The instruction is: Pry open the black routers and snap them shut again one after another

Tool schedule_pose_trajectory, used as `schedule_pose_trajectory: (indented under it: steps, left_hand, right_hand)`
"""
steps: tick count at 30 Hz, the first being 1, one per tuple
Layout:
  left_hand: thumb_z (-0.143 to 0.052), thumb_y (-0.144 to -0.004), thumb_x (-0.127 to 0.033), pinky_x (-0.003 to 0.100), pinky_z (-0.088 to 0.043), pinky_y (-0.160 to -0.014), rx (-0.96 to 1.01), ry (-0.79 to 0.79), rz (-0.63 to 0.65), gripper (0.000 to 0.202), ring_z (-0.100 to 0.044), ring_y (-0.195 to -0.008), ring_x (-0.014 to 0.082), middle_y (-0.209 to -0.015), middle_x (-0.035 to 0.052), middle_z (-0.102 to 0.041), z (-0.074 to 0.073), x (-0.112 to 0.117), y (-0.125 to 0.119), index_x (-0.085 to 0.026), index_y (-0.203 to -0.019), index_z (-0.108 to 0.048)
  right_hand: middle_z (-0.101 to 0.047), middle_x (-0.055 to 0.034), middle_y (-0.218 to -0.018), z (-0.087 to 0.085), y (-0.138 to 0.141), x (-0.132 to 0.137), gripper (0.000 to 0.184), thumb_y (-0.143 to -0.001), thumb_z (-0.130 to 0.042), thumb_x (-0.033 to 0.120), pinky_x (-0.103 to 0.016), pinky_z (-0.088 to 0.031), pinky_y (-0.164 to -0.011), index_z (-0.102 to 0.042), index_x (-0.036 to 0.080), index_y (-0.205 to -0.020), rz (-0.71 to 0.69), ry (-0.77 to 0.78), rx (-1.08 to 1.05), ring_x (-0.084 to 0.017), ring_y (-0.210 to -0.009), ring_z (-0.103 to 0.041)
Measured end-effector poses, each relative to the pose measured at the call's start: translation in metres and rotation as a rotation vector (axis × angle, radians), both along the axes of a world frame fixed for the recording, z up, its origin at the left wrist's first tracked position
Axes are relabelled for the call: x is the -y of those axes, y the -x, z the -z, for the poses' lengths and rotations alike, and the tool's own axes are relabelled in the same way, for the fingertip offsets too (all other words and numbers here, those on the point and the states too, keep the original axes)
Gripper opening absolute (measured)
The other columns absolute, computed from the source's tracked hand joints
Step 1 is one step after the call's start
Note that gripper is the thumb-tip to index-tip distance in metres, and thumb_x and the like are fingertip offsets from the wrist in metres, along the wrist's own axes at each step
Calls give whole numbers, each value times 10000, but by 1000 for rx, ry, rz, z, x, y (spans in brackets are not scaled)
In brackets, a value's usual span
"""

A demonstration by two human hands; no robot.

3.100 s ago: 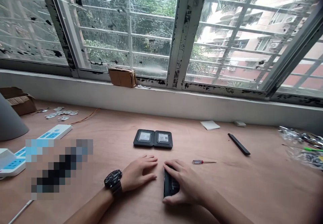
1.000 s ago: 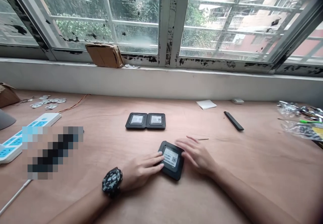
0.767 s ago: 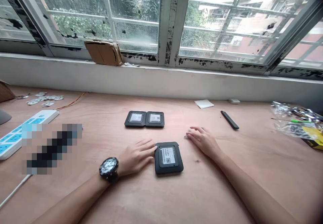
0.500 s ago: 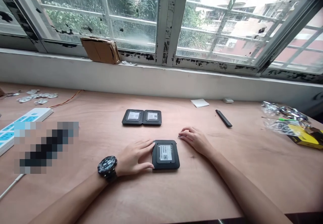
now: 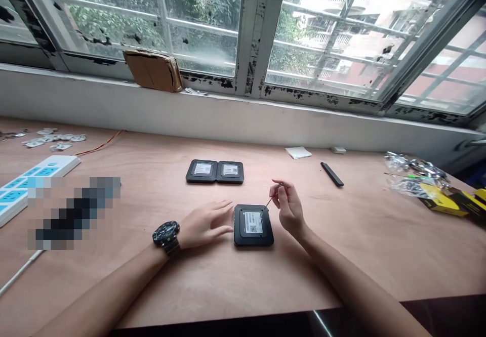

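A square black case [image 5: 243, 238] with a white printed label lies flat on the table in front of me. My left hand [image 5: 207, 225], a black watch on its wrist, rests with fingers spread at the case's left edge; whether the fingertips touch it I cannot tell. Raised above the table on the other side, my right hand [image 5: 290, 205] pinches a thin pointed tool [image 5: 269, 202]. The tool's tip slants down to the case's upper right corner. Farther back, two similar black cases [image 5: 201, 171] with labels lie side by side.
At the left are a white power strip [image 5: 63, 164], a blurred-out patch and several small whitish pieces [image 5: 61, 146]. Toward the right lie a flat black bar [image 5: 332, 174], white paper [image 5: 298, 153], clear plastic bags [image 5: 412, 182] and a yellow-black box [image 5: 442, 201]. A cardboard piece [image 5: 150, 71] leans against the window.
My right hand has lifted and turned, bringing the thin tool to the case's corner. My left fingers have eased off the case's top edge. The view has shifted slightly.
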State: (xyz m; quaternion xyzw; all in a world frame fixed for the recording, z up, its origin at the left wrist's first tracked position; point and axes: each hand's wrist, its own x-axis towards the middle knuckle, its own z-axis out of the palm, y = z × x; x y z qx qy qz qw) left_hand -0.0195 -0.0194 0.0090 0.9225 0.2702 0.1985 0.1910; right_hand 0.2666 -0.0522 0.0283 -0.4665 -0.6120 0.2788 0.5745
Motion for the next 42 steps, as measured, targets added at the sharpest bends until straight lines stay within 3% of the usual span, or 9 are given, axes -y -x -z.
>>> schedule_pose_trajectory:
  steps: [9,23,30,34,37,40,42]
  left_hand:
    - [-581,-1003,-452,442,-458,-1141,19,55,-83,422,-525,-1378,277,-1440,67,-601,-4,-7,9,-238,-1361,-644]
    - [-565,-1013,-440,435,-475,-1121,16,56,-80,397,-562,-1344,260,-1402,55,-635,-1,-10,9,-243,-1346,-654]
    - [-548,-1024,-457,416,-479,-1113,32,50,-63,416,-564,-1340,257,-1391,44,-645,0,-10,11,-245,-1373,-629]
    - [-539,-1028,-460,409,-481,-1106,25,44,-60,409,-563,-1339,255,-1393,36,-644,-1,-11,12,-262,-1376,-626]
    - [-544,-1021,-473,411,-477,-1110,30,43,-85,420,-567,-1335,257,-1389,43,-646,-1,-12,13,-252,-1366,-636]
    - [-543,-1019,-472,412,-475,-1107,27,38,-103,419,-569,-1333,255,-1389,39,-646,-1,-14,15,-251,-1363,-636]
    - [-534,-1023,-467,407,-472,-1104,17,35,-104,417,-566,-1336,252,-1395,39,-643,-2,-16,17,-248,-1364,-634]
  right_hand:
    - [-567,-17,-846,5,1,-3,266,-1077,-386,401,-286,-396,-539,-581,257,-1188,-105,-106,-79,-136,-609,-438]
    - [-585,-6,-853,-1,-2,-1,258,-1078,-407,389,-293,-382,-537,-609,266,-1180,-133,-76,-100,-114,-564,-425]
    - [-607,-19,-874,-1,-2,1,341,-1067,-414,444,-303,-441,-577,-642,262,-1243,-189,4,-29,-122,-594,-459]
    - [-635,-47,-970,-9,-7,-3,227,-980,-614,440,-300,-490,-612,-706,236,-1022,-159,-3,16,-142,-702,-583]
    - [-659,-45,-970,-17,-5,-6,217,-909,-721,425,-277,-481,-560,-627,230,-895,-115,-48,-47,-136,-678,-590]
    - [-671,2,-849,-24,10,-8,221,-963,-646,443,-235,-360,-428,-526,258,-948,-59,-99,-181,-89,-489,-444]
    - [-639,29,-756,-25,24,-10,200,-1002,-579,451,-225,-306,-407,-490,272,-982,-89,-115,-231,-94,-474,-411]
